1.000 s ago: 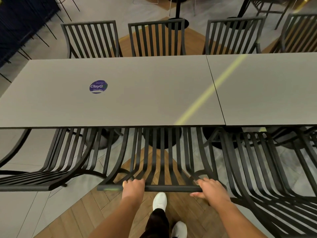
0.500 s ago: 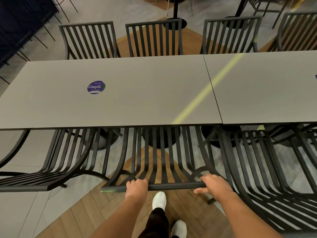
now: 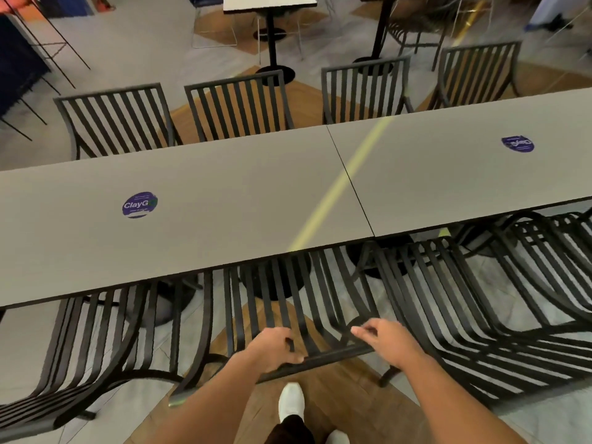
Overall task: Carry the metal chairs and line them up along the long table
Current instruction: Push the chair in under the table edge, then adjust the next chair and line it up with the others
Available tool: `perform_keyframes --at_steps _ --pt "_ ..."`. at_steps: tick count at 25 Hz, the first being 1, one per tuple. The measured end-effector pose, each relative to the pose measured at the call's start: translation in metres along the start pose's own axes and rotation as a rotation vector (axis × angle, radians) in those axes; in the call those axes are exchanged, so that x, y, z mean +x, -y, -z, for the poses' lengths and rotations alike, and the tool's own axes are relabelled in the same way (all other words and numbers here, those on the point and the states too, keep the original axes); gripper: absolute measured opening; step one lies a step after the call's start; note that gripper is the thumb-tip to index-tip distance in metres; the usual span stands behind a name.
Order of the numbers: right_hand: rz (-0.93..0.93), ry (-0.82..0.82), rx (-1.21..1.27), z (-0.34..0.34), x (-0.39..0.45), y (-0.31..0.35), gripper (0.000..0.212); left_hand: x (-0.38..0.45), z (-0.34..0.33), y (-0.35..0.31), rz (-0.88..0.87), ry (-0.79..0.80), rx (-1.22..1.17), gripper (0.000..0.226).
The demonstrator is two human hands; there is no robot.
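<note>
Left hand (image 3: 275,347) curled round the top rail of the black slatted metal chair (image 3: 288,315) | right hand (image 3: 389,342) loosely cupped over it | seat beyond fingertips, under the long grey table (image 3: 198,213) | best pushed square, evenly, between neighbours

Middle chair (image 3: 282,312): seat front hidden under table (image 3: 224,219); left end of top rail behind left arm.
Left hand (image 3: 272,347): fingertips curled out of sight behind rail.
Right hand (image 3: 387,342): grip on rail unclear, motion blur.
Left chair (image 3: 96,347): cut by left and bottom edges.
Right chairs (image 3: 480,315): slats blurred, overlapping, count unclear; cut by right edge.
Right sticker (image 3: 518,144): text unreadable.
Shoe (image 3: 291,402): second shoe cut by bottom edge.
Figure (image 3: 551,11) top right: blurred, cropped.
</note>
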State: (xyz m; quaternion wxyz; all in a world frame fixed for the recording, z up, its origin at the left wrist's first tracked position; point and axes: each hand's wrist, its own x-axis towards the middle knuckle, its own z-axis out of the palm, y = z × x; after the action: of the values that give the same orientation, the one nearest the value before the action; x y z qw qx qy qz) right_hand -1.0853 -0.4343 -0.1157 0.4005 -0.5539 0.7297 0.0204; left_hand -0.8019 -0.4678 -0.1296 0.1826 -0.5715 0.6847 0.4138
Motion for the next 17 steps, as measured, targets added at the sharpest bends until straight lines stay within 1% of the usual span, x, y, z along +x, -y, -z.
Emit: perform_keyframes --at_steps 2,4,6,9,11,14,17 --pt "-0.067 -0.107 0.051 0.013 -0.006 -0.011 0.051 0.014 0.009 -0.027 -0.063 -0.054 -0.063 0.042" --pt "-0.144 -0.2 0.075 0.028 -0.014 -0.035 0.046 0.027 0.014 -0.06 -0.133 -0.094 -0.072 0.025" --pt "-0.216 -0.258 0.066 0.042 -0.029 -0.066 0.042 0.032 0.012 -0.1 -0.188 -0.101 -0.056 0.015" --pt "-0.28 -0.287 0.064 0.06 -0.05 -0.119 0.039 0.033 -0.005 -0.154 -0.232 -0.096 -0.023 0.022" --pt "-0.304 -0.306 0.073 0.074 -0.063 -0.154 0.036 0.035 -0.024 -0.186 -0.269 -0.108 -0.027 0.021" --pt "-0.289 -0.325 0.086 0.099 -0.076 -0.215 0.034 0.033 -0.06 -0.245 -0.282 -0.133 -0.078 0.023" --pt "-0.234 -0.298 0.035 0.122 -0.093 -0.27 0.032 0.026 -0.102 -0.296 -0.24 -0.179 -0.107 0.026"
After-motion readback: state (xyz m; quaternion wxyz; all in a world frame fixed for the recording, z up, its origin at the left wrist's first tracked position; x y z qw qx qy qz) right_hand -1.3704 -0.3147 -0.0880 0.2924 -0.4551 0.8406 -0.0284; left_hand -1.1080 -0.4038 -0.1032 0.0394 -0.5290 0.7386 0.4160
